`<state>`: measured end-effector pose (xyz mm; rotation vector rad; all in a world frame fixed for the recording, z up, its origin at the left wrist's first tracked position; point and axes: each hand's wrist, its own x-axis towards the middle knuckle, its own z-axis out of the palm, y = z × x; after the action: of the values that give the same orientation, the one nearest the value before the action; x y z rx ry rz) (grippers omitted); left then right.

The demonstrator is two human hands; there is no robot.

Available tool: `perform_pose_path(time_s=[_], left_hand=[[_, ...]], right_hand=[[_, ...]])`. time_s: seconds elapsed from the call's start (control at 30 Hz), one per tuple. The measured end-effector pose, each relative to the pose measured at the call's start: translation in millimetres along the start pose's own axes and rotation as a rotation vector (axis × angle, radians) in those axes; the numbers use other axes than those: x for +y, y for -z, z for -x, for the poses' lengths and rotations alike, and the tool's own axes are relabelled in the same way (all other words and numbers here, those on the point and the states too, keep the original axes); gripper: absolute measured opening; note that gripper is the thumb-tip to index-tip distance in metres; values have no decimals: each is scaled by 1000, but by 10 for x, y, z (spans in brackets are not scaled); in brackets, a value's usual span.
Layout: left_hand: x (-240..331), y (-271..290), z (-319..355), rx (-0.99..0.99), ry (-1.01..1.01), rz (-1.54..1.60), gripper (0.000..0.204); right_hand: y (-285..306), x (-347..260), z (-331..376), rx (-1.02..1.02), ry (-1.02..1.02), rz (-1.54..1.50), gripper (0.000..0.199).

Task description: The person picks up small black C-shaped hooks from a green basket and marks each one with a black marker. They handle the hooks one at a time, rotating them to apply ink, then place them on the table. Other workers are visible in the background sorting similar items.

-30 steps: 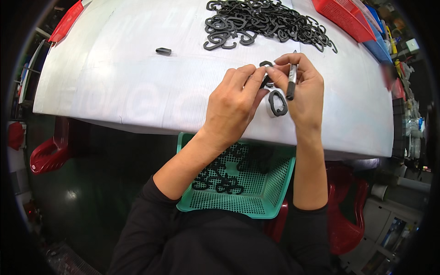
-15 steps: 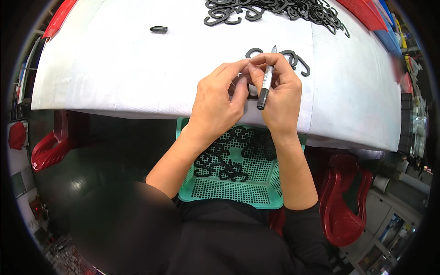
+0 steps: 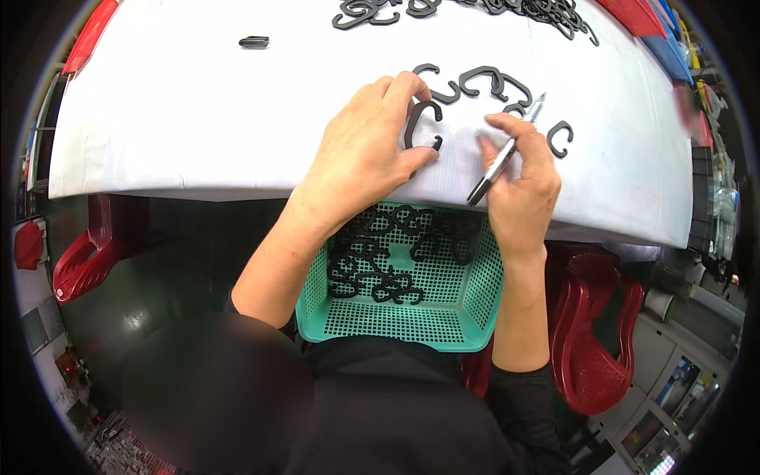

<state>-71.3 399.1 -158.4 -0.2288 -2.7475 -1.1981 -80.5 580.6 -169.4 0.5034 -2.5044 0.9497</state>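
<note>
My left hand (image 3: 356,154) grips a black C-shaped plastic piece (image 3: 411,128) between thumb and fingers, its gap facing right, just over the near part of the white-covered table (image 3: 190,119). To the right, my right hand (image 3: 524,186) is wrapped round a marker pen (image 3: 497,169). The pen is uncapped, its tip pointing up and away. Several similar loose black pieces (image 3: 480,70) lie beyond both hands, partly hidden by the fingers. One separate C-shaped piece (image 3: 552,140) rests right of my right hand. A black pen cap (image 3: 254,43) lies at the far left.
A green perforated basket (image 3: 396,339) holding several black pieces sits below the table edge, between my forearms. At the far side is a heap of black pieces (image 3: 546,14). Dark red chairs (image 3: 590,348) stand either side below. Red trays border the table's far corners.
My hands have moved apart: the right, with the marker, went right and the left drew slightly left. The C-shaped piece in my left hand now shows clearly. The whole view has shifted slightly.
</note>
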Motion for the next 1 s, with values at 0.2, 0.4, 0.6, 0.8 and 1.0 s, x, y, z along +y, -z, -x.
perform_pose_path(time_s=[0.2, 0.4, 0.6, 0.8, 1.0], left_hand=[[37, 12, 174, 143, 177, 344, 12], [-27, -6, 340, 409, 60, 227, 24], [-7, -30, 428, 430, -104, -124, 34], [5, -73, 454, 518, -147, -167, 29], [-16, -15, 399, 501, -115, -184, 22]], right_hand=[[-123, -218, 105, 22, -263, -719, 29], [-90, -265, 166, 22, -305, -751, 41], [-79, -398, 189, -6, -541, -894, 23], [-89, -393, 195, -47, -538, -857, 16], [-164, -537, 110, -37, -521, -883, 15]])
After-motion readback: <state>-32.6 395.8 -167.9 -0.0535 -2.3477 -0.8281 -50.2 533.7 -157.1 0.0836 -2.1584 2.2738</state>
